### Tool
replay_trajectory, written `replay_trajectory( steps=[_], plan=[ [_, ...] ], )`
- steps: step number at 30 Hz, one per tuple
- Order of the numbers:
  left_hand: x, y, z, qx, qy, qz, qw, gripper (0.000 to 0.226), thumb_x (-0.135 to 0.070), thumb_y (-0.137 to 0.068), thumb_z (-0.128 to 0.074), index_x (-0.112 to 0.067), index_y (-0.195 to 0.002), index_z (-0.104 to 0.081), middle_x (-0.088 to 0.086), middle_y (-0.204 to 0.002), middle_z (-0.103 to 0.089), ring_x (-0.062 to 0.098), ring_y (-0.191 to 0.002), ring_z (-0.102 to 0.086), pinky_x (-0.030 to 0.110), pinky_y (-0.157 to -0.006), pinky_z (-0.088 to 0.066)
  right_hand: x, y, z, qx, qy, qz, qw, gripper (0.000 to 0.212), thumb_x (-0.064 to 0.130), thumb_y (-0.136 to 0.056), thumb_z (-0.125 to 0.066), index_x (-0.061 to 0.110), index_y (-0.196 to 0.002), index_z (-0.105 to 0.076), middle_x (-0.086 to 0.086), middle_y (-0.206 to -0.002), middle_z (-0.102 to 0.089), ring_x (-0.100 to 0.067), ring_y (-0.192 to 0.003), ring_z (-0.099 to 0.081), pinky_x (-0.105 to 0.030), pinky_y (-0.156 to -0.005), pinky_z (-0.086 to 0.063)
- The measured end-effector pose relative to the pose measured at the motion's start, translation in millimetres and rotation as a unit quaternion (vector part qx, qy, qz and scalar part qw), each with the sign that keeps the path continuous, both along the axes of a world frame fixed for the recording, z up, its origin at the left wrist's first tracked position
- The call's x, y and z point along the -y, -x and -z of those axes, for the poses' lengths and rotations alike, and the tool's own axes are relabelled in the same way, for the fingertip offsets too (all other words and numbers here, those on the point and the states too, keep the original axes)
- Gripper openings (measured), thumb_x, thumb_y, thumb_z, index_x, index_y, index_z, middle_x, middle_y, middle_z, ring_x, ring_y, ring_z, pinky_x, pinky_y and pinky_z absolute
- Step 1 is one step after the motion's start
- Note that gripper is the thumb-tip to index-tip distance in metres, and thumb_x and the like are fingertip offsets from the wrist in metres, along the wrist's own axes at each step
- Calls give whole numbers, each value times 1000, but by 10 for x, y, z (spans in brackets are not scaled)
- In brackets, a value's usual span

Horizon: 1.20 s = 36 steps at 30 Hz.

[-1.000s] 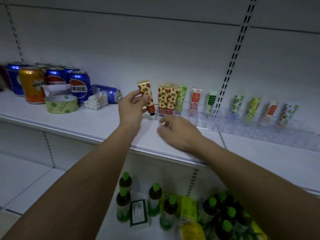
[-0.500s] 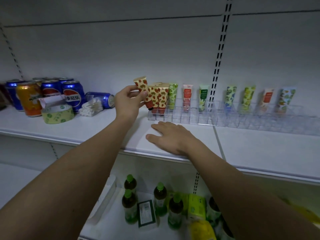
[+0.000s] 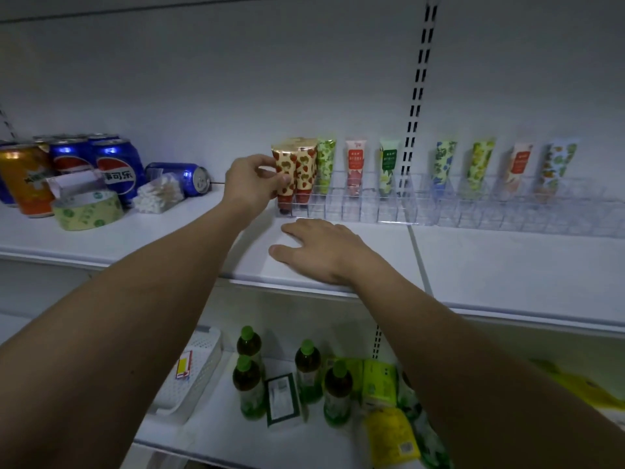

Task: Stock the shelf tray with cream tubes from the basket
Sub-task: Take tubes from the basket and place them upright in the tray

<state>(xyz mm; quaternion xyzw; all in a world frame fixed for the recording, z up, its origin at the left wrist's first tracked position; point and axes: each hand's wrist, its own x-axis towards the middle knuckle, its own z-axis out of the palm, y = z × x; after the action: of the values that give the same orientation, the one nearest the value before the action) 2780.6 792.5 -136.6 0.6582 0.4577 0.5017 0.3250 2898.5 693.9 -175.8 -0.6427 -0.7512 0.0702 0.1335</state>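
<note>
- Here the strawberry-print cream tube [image 3: 283, 174] stands cap-down at the left end of the clear shelf tray [image 3: 389, 206], its crimped gold end up, just beside a second tube of the same print [image 3: 305, 170].
- The left hand [image 3: 248, 184] holds this tube, thumb and fingers curled round its left side and front.
- The right hand [image 3: 323, 250] lies flat on the white shelf [image 3: 507, 265] just in front of the tray's left end, fingers straight and slightly spread, holding nothing.
- Along the tray's back row more tubes stand upright, apart from one another: a green one [image 3: 325, 164], a red-and-white one [image 3: 354, 165], a dark green one [image 3: 387, 165], then four more to the right past the slotted upright.
- The front compartments of the tray look vacant, though the clear plastic makes this hard to judge.
- To the left on the same shelf sit soda cans [image 3: 116, 165], a roll of tape [image 3: 88, 209] and a pack of cotton swabs [image 3: 159, 196].
- On the shelf below are a white basket [image 3: 192, 377] and green-capped bottles [image 3: 248, 384].
</note>
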Motion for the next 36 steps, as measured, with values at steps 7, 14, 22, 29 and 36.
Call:
replay_trajectory(
  steps=[7,14,22,29,36],
  plan=[
    [31,22,29,-29,11,-32,999,38,-18,-87,-70,-8,-123,-59,10,-106,-70,19,-93,-68,35,-90,-54,-34,4,5,-3,4,0,1000,68,68,-91,-32,34,-150,-29,6,-161,-22,-18,-146,-20,-45,-116,-18],
    [170,126,81,-130,36,-48,990,54,-35,-87,-69,-8,-131,-54,11,-129,-60,25,-116,-56,31,-96,-44,-14,8,18,-36,-7,14,999,68,69,-87,-37,35,-146,-36,8,-157,-30,-19,-143,-30,-44,-113,-26],
    [654,425,37,-387,-21,-24,922,56,-52,-94,-50,-14,-135,-49,10,-134,-56,28,-119,-53,36,-97,-42,145,60,-41,-45,-46,39,997,58,59,-89,-45,24,-134,-54,-2,-143,-51,-24,-125,-50,-39,-102,-41],
    [1388,646,123,-430,-54,-12,901,52,-54,-93,-47,-23,-136,-48,9,-137,-54,29,-121,-51,42,-103,-41,959,83,-287,-279,-30,-13,960,21,34,-99,-50,20,-109,-62,-2,-108,-65,-22,-100,-64,-34,-88,-54],
    [2334,933,892,-200,-93,26,975,23,-31,-91,-52,-21,-105,-67,-4,-97,-65,5,-85,-58,16,-75,-45,1749,127,130,-297,37,2,954,27,39,-93,-51,18,-104,-64,0,-90,-69,-11,-69,-66,-26,-61,-54]
  ],
)
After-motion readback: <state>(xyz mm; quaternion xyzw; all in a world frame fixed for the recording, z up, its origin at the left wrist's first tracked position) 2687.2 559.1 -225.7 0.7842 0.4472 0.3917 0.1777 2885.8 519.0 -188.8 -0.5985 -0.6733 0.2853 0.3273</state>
